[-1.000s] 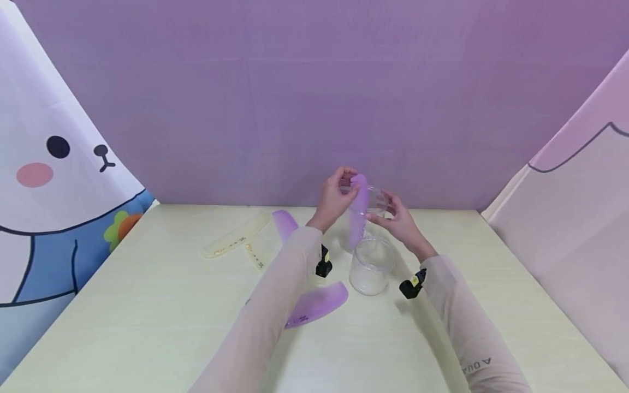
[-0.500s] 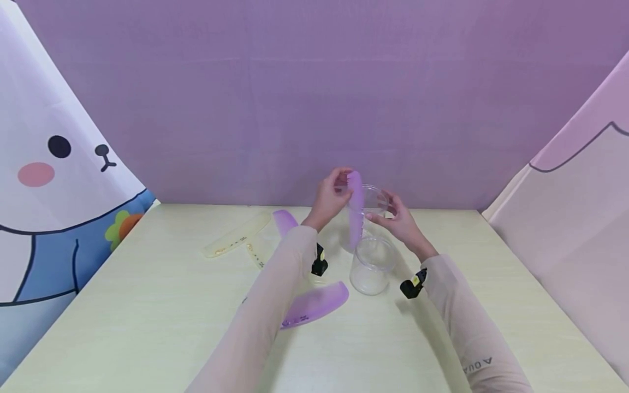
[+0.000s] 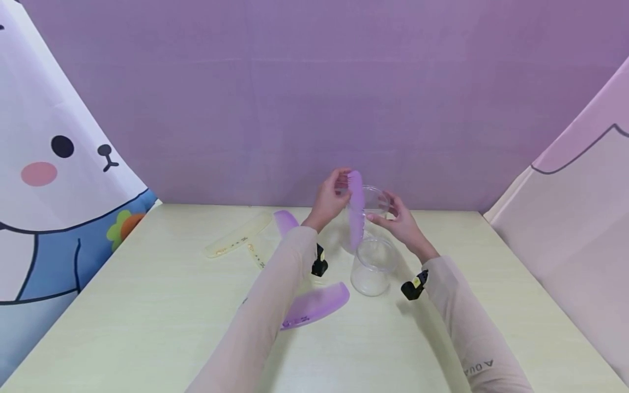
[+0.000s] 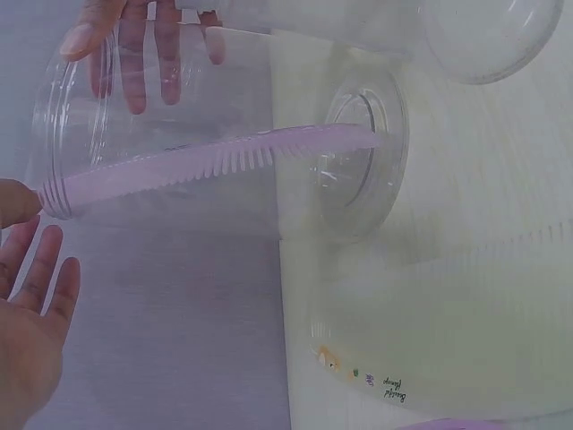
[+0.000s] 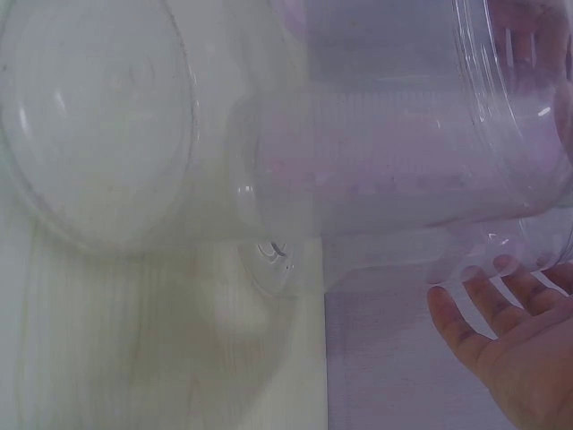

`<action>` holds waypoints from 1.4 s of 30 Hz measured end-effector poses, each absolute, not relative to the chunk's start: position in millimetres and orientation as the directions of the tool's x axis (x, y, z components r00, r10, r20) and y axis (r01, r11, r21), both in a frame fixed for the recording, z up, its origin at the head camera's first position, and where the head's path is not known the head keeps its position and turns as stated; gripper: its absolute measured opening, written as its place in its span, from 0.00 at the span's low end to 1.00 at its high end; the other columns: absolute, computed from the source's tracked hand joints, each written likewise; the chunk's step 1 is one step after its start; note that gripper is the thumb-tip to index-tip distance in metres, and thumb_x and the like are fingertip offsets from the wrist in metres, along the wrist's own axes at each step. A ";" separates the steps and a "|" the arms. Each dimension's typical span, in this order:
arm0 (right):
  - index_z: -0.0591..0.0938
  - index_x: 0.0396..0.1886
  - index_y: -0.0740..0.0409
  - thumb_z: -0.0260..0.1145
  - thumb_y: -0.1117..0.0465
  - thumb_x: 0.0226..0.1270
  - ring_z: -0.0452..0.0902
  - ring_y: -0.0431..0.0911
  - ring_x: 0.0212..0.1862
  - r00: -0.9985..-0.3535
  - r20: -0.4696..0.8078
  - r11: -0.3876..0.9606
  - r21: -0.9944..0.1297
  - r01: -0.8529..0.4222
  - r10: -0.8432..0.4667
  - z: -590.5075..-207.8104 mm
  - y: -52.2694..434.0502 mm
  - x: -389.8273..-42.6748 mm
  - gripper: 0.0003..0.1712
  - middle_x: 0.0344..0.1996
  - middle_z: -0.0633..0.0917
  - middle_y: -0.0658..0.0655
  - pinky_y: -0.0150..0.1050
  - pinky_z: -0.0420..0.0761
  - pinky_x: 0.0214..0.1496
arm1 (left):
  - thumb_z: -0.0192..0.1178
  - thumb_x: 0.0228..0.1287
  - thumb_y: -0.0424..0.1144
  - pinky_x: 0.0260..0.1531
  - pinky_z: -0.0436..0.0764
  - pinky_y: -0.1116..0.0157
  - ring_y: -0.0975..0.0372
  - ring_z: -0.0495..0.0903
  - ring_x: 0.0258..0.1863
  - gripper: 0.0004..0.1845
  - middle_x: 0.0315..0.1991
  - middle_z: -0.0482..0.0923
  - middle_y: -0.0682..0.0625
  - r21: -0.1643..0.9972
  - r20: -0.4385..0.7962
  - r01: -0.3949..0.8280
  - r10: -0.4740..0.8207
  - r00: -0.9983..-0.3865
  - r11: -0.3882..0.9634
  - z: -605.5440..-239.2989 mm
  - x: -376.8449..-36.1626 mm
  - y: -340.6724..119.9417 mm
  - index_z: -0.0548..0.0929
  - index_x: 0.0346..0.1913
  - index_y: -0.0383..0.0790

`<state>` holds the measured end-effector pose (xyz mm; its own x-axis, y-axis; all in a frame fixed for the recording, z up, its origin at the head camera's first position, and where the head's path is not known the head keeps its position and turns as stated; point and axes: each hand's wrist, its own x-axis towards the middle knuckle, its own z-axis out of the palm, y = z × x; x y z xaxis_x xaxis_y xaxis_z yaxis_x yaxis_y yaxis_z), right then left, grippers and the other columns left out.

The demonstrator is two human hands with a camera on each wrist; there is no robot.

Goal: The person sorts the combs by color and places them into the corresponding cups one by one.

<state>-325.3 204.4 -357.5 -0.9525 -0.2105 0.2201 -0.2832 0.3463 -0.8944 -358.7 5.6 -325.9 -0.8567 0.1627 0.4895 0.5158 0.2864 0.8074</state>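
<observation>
1. Left hand (image 3: 332, 197) is raised above the tabletop (image 3: 147, 305); the top of a purple comb (image 3: 356, 210) is pinched between thumb and fingers.
2. Right hand (image 3: 399, 222) is curled round a clear jar (image 3: 374, 201), held tilted.
3. A second clear jar (image 3: 372, 266) stands just below; another purple comb (image 3: 314, 305) and a yellowish comb (image 3: 238, 236) lie nearby.
4. The held comb hangs upright, translucent, its teeth inside the jar mouth.

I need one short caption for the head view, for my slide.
Left hand lowers a purple comb into a clear jar held by the right hand over a table.
</observation>
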 end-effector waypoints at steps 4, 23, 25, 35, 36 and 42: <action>0.49 0.71 0.55 0.67 0.55 0.56 0.57 0.58 0.67 -0.952 0.221 0.349 -0.893 -0.284 -0.211 -357.3 204.6 -325.0 0.49 0.68 0.59 0.61 0.56 0.62 0.65 | 0.57 0.54 0.23 0.46 0.79 0.61 0.54 0.78 0.47 0.26 0.47 0.78 0.41 0.809 0.486 0.513 0.165 -0.858 0.286 -325.1 -357.6 5.1 0.69 0.57 0.38; 0.49 0.71 0.56 0.68 0.56 0.56 0.57 0.59 0.67 -0.951 0.224 0.348 -0.892 -0.289 -0.214 -357.1 204.7 -324.5 0.49 0.68 0.59 0.61 0.58 0.57 0.67 | 0.56 0.57 0.25 0.52 0.73 0.51 0.47 0.72 0.54 0.26 0.53 0.74 0.37 0.832 0.461 0.494 0.181 -0.869 0.252 -331.3 -357.0 -33.9 0.66 0.60 0.34; 0.49 0.71 0.57 0.68 0.56 0.56 0.57 0.59 0.67 -0.950 0.225 0.348 -0.891 -0.290 -0.216 -357.1 204.9 -324.7 0.49 0.68 0.59 0.62 0.58 0.56 0.68 | 0.56 0.57 0.25 0.53 0.72 0.50 0.46 0.71 0.54 0.26 0.54 0.73 0.37 0.838 0.447 0.479 0.176 -0.877 0.261 -333.6 -357.1 -40.4 0.65 0.60 0.34; 0.48 0.71 0.57 0.67 0.57 0.57 0.56 0.60 0.67 -0.949 0.228 0.349 -0.890 -0.293 -0.216 -355.7 204.7 -322.9 0.49 0.69 0.58 0.62 0.57 0.57 0.67 | 0.57 0.58 0.29 0.59 0.68 0.51 0.46 0.69 0.56 0.28 0.55 0.71 0.38 0.811 0.414 0.442 0.158 -0.896 0.383 -349.7 -357.7 -68.4 0.63 0.62 0.36; 0.49 0.71 0.57 0.67 0.57 0.57 0.56 0.59 0.67 -0.950 0.226 0.346 -0.892 -0.290 -0.214 -355.8 204.6 -322.8 0.48 0.69 0.58 0.61 0.57 0.58 0.67 | 0.58 0.59 0.30 0.59 0.69 0.52 0.47 0.69 0.57 0.28 0.56 0.71 0.39 0.801 0.406 0.432 0.153 -0.901 0.415 -352.3 -358.0 -71.1 0.63 0.62 0.37; 0.49 0.71 0.57 0.66 0.58 0.58 0.56 0.59 0.67 -0.951 0.223 0.344 -0.894 -0.287 -0.215 -356.9 205.1 -323.7 0.48 0.69 0.58 0.61 0.56 0.58 0.67 | 0.58 0.59 0.34 0.58 0.71 0.54 0.48 0.70 0.57 0.28 0.56 0.72 0.41 0.744 0.367 0.371 0.125 -0.922 0.555 -364.7 -355.6 -84.7 0.63 0.62 0.39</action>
